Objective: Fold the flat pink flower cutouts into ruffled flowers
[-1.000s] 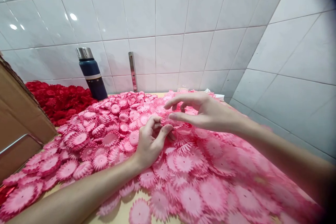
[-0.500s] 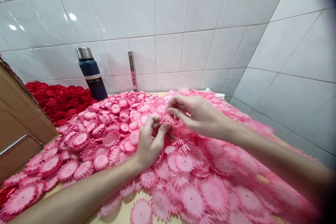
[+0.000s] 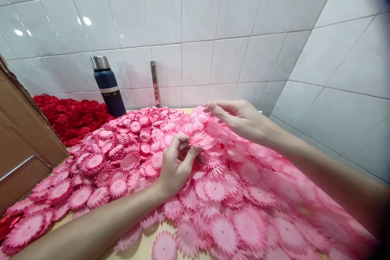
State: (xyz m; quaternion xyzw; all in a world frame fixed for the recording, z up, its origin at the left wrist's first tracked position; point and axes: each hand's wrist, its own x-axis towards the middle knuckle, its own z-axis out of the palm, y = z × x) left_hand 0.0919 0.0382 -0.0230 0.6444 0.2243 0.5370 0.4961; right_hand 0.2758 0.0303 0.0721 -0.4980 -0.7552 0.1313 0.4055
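Note:
My left hand (image 3: 178, 162) is closed in a pinch on a pink petal disc (image 3: 202, 140), thin and fringed at its rim, just above the pile. Up and to the right, my right hand (image 3: 239, 118) hangs over the far part of the pile with thumb and fingertips pressed together. What it holds, if anything, is too small to make out. Below and around both hands spreads a deep heap of pink petal discs (image 3: 215, 189), many with a small hole in the middle. My right forearm covers part of the heap.
A dark blue bottle (image 3: 109, 89) with a metal cap stands by the tiled wall. Red petal discs (image 3: 73, 118) are heaped beside it. A cardboard box (image 3: 24, 142) borders the left side. A metal strip (image 3: 155, 83) is upright against the wall. Yellowish tabletop (image 3: 146, 243) shows in front.
My right hand has moved up and away from my left hand, toward the back. The disc in my left hand shows more fully now. My left hand has hardly moved.

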